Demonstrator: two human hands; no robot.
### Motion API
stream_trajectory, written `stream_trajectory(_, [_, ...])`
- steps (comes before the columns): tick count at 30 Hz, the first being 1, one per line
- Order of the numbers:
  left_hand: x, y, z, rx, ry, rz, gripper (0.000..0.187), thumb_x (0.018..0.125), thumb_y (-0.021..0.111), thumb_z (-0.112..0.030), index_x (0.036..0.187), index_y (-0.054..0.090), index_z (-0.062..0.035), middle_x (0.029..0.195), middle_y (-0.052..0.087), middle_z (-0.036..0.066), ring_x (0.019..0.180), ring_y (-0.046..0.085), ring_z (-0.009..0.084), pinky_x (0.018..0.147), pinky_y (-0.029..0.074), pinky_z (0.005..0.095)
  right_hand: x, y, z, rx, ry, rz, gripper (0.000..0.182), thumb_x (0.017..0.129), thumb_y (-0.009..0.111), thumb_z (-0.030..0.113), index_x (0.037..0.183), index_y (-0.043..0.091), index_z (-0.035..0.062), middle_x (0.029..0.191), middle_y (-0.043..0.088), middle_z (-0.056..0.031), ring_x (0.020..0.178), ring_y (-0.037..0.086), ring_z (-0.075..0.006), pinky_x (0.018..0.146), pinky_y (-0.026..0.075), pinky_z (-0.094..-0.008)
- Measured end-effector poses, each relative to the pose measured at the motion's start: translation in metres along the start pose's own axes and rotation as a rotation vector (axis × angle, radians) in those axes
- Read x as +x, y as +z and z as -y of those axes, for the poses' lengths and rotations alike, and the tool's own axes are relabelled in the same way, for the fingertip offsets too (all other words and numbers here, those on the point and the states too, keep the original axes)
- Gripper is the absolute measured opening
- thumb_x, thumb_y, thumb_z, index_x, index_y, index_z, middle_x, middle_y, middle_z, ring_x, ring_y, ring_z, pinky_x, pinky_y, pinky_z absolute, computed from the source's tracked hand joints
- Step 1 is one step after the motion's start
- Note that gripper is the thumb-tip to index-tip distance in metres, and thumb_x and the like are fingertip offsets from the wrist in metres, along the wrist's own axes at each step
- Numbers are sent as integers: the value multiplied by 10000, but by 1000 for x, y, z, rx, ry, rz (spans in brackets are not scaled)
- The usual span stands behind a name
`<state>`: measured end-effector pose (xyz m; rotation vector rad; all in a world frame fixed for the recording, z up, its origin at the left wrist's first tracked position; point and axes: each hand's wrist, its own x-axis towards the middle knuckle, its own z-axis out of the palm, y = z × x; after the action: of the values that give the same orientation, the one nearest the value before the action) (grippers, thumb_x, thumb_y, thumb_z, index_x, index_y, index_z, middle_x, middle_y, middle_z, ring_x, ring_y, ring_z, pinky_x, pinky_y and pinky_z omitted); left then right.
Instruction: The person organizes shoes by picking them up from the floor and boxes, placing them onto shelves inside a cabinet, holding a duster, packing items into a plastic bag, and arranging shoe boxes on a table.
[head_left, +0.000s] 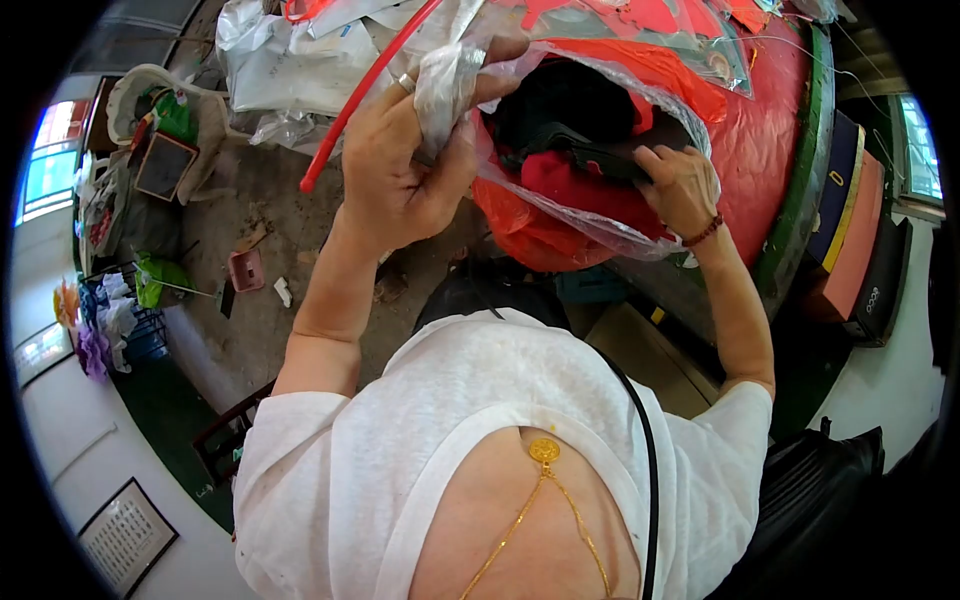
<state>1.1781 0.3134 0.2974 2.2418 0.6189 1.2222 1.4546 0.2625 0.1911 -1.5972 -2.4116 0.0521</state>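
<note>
A clear plastic bag (590,222) gapes at the table's near edge, with red plastic (530,235) around it. Inside lie black cloth (565,105) and red cloth (570,185), bunched together. My left hand (410,150) is closed around gathered clear plastic at the bag's left side. A long thin red strip (370,85) slants past this hand; whether the hand grips it is not clear. At the right side of the mouth, my right hand (682,187) has curled fingers on the bag's rim, close to the dark cloth. Its fingertips are partly hidden.
The red-covered table (765,150) has a dark green edge and carries plastic sheets (320,70). Boxes (850,230) stand at the right. A pale chair (150,95) with items on it is at the left, and a pink object (245,270) lies on the floor.
</note>
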Motion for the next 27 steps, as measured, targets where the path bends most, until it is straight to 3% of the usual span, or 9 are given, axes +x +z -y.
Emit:
stream_trajectory(2, [6, 6, -2, -65, 0, -51, 256, 723, 456, 68, 951, 570, 79, 1008, 587, 191, 469, 457, 41, 441, 373, 167, 14, 6, -2, 0, -38, -10, 188, 630, 610, 117, 805, 541, 99, 650, 537, -68, 631, 543, -261, 605, 397, -365])
stream_trajectory(4, [10, 10, -8, -39, 11, -70, 327, 665, 478, 74, 964, 588, 0, 954, 607, 127, 558, 519, 167, 512, 403, 246, 31, 19, -8, -7, -84, 73, 252, 615, 659, 149, 839, 555, 96, 742, 539, -81, 716, 533, -273, 649, 390, -373])
stream_trajectory(8, [9, 11, -12, 29, -32, -76, 311, 665, 494, 61, 955, 590, 6, 852, 615, 102, 510, 485, 164, 477, 373, 244, 82, 62, -28, -108, -226, 20, 273, 613, 669, 147, 861, 561, 104, 853, 535, -112, 800, 531, -301, 717, 398, -391])
stream_trajectory(11, [11, 7, -8, 78, 2, -23, 305, 659, 509, 51, 949, 591, 7, 768, 603, 90, 520, 492, 171, 485, 379, 242, 113, 89, -37, 41, -200, -82, 389, 601, 690, 149, 953, 535, 96, 982, 521, -141, 910, 510, -339, 797, 400, -401])
stream_trajectory(13, [10, 5, -9, 44, -43, -39, 297, 662, 508, 45, 945, 594, 8, 777, 606, 111, 528, 499, 176, 490, 380, 242, 130, 97, -34, 99, 27, 8, 535, 586, 714, 166, 1056, 476, 76, 1044, 515, -169, 987, 485, -351, 864, 388, -396])
stream_trajectory(17, [7, 1, -8, -83, -144, -87, 299, 674, 495, 48, 953, 595, 9, 813, 615, 124, 537, 507, 168, 499, 382, 240, 148, 108, -41, 143, 70, 198, 663, 551, 730, 187, 1127, 427, 59, 1094, 496, -185, 1013, 481, -343, 857, 404, -373])
stream_trajectory(21, [9, 0, -1, -20, -35, -70, 285, 707, 465, 58, 968, 580, 51, 956, 596, 187, 536, 509, 104, 501, 406, 212, 134, 98, -33, 128, 132, 369, 331, 626, 657, 192, 889, 531, 35, 840, 581, -182, 828, 556, -339, 701, 448, -412])
stream_trajectory(24, [8, -1, 5, -87, -14, -150, 279, 712, 461, 61, 967, 570, 88, 1019, 568, 237, 524, 503, 61, 480, 413, 179, 92, 93, -20, -6, -116, 72, 136, 694, 573, 147, 745, 514, 36, 637, 561, -132, 642, 568, -306, 565, 440, -403])
stream_trajectory(27, [9, 1, 11, -88, -1, -191, 273, 704, 471, 63, 957, 573, 91, 1036, 558, 242, 572, 539, 82, 508, 439, 192, 54, 65, 5, -68, -160, 79, 95, 679, 502, 60, 770, 516, 39, 697, 565, -120, 641, 569, -275, 573, 444, -354])
